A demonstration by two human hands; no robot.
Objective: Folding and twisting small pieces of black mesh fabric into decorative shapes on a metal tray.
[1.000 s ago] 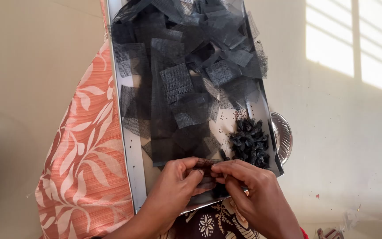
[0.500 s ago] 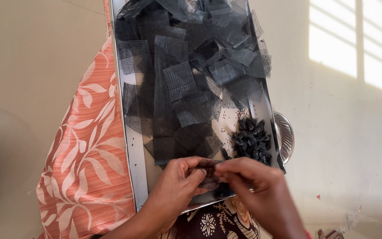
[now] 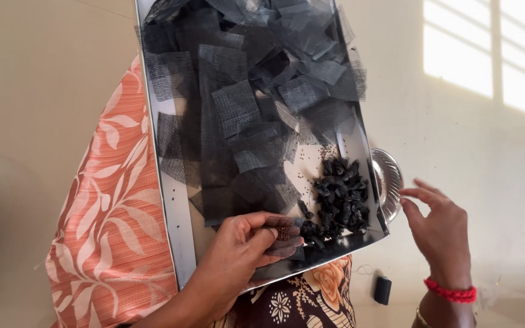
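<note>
The left hand [image 3: 241, 255] rests on the near end of a long rectangular steel tray [image 3: 174, 206], its fingers closed on a small folded piece of black mesh with brown seeds in it [image 3: 282, 232]. The right hand [image 3: 439, 228] hovers open beside the tray's right edge, fingers spread, holding nothing, near a small round steel bowl [image 3: 390, 182]. Loose squares of black mesh netting [image 3: 238, 103] cover most of the tray, and a heap of small black tied bundles [image 3: 341, 194] lies at its near right corner. An orange leaf-patterned cloth [image 3: 113, 225] lies under the tray.
</note>
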